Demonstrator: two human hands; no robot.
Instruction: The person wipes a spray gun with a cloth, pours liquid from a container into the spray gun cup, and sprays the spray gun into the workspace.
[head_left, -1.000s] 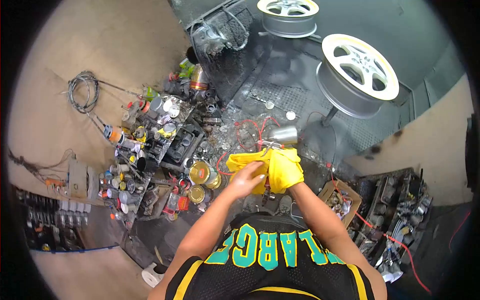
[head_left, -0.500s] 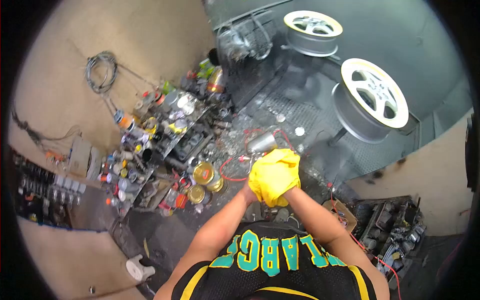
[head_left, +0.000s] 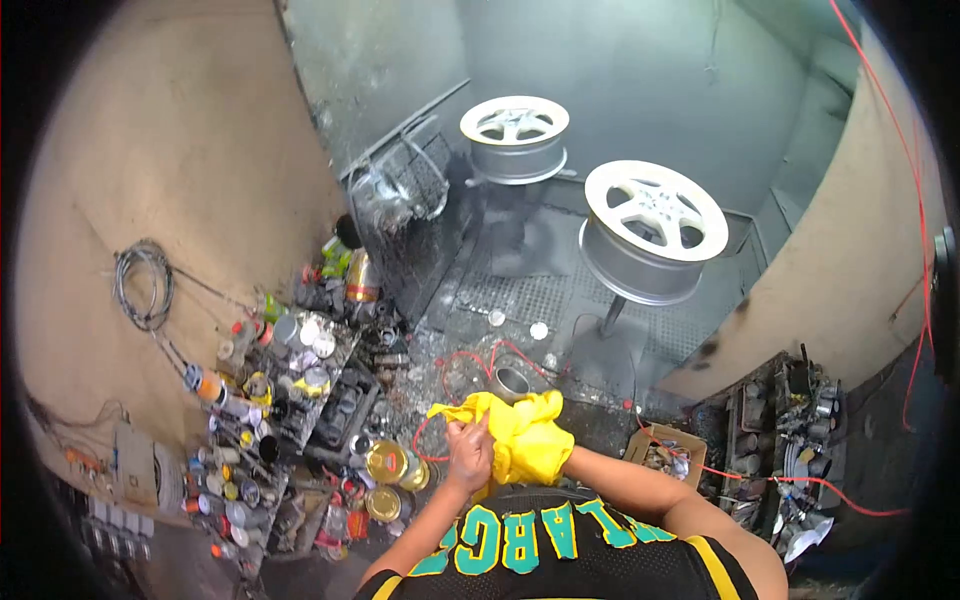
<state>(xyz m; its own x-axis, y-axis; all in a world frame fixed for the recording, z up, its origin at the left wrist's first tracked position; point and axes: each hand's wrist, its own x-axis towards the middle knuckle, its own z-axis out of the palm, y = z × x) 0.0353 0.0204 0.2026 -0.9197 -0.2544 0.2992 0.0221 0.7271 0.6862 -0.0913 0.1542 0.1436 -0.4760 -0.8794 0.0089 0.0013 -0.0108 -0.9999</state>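
My left hand [head_left: 468, 455] is closed on the left part of a bunched yellow cloth [head_left: 535, 445], its fingers pinching the fabric. My right hand is covered by the cloth; its wrist enters the folds from the right, and the cloth is gathered around it. A grey metal cup [head_left: 511, 383] shows right beyond the cloth's upper edge, its round mouth turned toward me. Whether a hand grips the cup under the fabric is hidden.
Two silver wheel rims, a near one [head_left: 655, 225] and a far one [head_left: 515, 140], stand raised on supports. Paint cans [head_left: 390, 462] and bottles crowd the left. A red hose [head_left: 720, 472] runs right, past a cardboard box [head_left: 665, 455] and a cluttered rack [head_left: 790, 430].
My view has tilted up and shifted right. My left hand has come out from beneath the cloth and spread part of it leftward. The cup has turned so its mouth shows.
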